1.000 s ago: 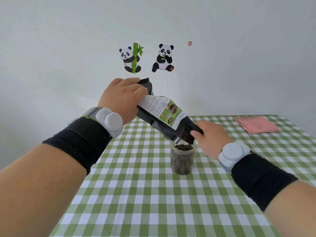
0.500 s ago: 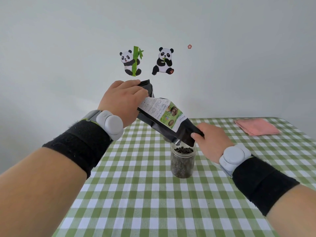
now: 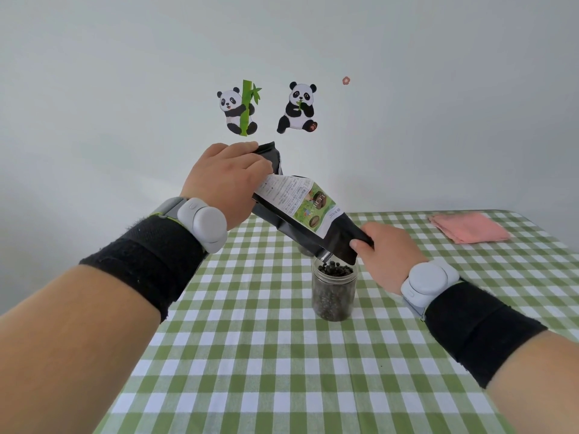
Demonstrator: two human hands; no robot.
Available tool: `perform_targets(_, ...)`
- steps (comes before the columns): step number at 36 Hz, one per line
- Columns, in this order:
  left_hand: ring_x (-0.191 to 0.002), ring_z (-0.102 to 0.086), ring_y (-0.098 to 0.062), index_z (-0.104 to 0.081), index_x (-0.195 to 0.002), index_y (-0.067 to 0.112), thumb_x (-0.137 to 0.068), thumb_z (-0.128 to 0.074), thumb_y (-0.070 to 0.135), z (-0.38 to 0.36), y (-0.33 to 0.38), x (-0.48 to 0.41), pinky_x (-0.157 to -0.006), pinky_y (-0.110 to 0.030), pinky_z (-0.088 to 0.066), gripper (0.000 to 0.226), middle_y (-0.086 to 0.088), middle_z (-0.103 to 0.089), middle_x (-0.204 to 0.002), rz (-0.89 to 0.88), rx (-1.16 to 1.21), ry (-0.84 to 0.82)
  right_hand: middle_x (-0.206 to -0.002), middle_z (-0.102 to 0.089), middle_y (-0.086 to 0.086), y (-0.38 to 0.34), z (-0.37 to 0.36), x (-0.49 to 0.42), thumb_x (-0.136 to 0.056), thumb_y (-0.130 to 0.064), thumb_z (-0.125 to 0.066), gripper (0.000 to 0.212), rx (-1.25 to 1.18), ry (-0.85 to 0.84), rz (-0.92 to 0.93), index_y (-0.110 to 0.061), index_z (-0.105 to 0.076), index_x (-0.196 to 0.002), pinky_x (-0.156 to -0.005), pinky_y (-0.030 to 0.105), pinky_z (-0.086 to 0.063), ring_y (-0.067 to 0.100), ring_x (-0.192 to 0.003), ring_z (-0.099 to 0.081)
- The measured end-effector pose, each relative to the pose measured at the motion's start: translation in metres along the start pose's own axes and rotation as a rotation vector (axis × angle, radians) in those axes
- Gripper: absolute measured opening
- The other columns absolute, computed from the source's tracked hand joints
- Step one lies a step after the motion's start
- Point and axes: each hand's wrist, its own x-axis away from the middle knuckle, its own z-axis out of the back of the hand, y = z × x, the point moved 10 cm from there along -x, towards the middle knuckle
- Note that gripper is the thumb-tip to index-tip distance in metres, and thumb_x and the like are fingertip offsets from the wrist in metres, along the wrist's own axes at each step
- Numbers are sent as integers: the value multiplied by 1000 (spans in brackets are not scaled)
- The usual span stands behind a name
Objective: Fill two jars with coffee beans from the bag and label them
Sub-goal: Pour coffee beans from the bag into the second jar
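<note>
A black coffee bag (image 3: 300, 211) with a white and green label is tilted, its open mouth down over a clear jar (image 3: 334, 292). My left hand (image 3: 224, 183) grips the raised bottom end of the bag. My right hand (image 3: 383, 255) pinches the lower mouth end beside the jar's rim. The jar stands upright on the table, heaped with dark coffee beans to its rim. A second jar (image 3: 304, 250) shows only as a sliver behind the bag.
The table (image 3: 250, 355) has a green and white checked cloth. A folded pink cloth (image 3: 468, 227) lies at the far right. The white wall behind carries panda stickers (image 3: 269, 111). The table's left edge runs diagonally under my left forearm.
The heap of beans in the jar has risen to its rim. Both hands and the bag have kept nearly the same pose over the jar.
</note>
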Motion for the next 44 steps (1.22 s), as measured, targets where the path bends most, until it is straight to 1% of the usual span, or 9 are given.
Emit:
perform_targets(12,-133,-49,-29,-65,-114,15,-73,-71,1,1,1,-1,-102,-47,-38,43,2,-69,-120,-3,-6,6,-66,-51,-3,0,1,2,-100,-32,-48,26,-29,5,4,-25,-43,-75,-51,26,-29,13,-58,-47)
perform_targets(14,-133,-49,-29,-65,-114,15,-74,-71,1,1,4,-2,-102,-47,-38,43,2,-68,-121,-17,-12,-8,-67,-51,-4,0,-3,2,-100,-31,-48,26,-13,-26,5,-27,-42,-74,-51,26,-29,13,-59,-48)
perform_targets(17,-133,-49,-30,-65,-113,15,-73,-71,1,1,4,-1,-102,-47,-38,42,2,-69,-120,-18,-14,9,-67,-49,-5,1,1,2,-100,-32,-48,31,-16,6,-5,-30,-38,-71,-50,25,-27,11,-58,-45)
perform_targets(20,-133,-49,-30,-65,-112,15,-73,-71,1,1,6,-2,-101,-47,-38,42,2,-69,-120,-28,-16,5,-67,-50,-4,0,-2,3,-100,-32,-48,30,-5,-18,2,-28,-39,-71,-50,26,-28,12,-58,-46)
perform_targets(23,-132,-50,-30,-65,-111,15,-73,-71,0,3,5,-2,-101,-47,-38,42,2,-69,-119,-27,-16,28,-67,-50,-4,3,0,3,-100,-33,-48,28,-19,13,-7,-26,-41,-73,-51,26,-28,12,-58,-46)
perform_targets(25,-132,-50,-29,-65,-111,15,-73,-70,0,3,5,-2,-100,-47,-38,42,3,-69,-118,-30,-14,29,-68,-51,-3,3,-1,2,-99,-32,-48,26,-12,1,-3,-24,-44,-76,-51,26,-28,13,-59,-47)
perform_targets(31,-132,-50,-29,-65,-112,15,-73,-70,0,1,5,-2,-100,-46,-38,42,3,-69,-119,-25,-14,22,-66,-48,-4,2,0,2,-100,-31,-49,32,-4,8,-7,-28,-38,-70,-50,26,-26,11,-58,-44)
perform_targets(37,-130,-52,-30,-67,-110,14,-72,-72,-1,2,5,0,-99,-47,-40,42,2,-70,-117,-22,-13,24,-66,-48,-5,0,-2,2,-100,-31,-48,32,-3,-4,-4,-28,-38,-69,-51,26,-27,11,-57,-44)
perform_targets(44,-132,-50,-29,-66,-112,15,-74,-70,0,0,3,0,-101,-46,-39,41,3,-70,-118,-7,-14,8,-67,-49,-4,2,-1,-1,-100,-32,-48,30,-8,-7,-8,-27,-39,-71,-50,26,-27,12,-58,-44)
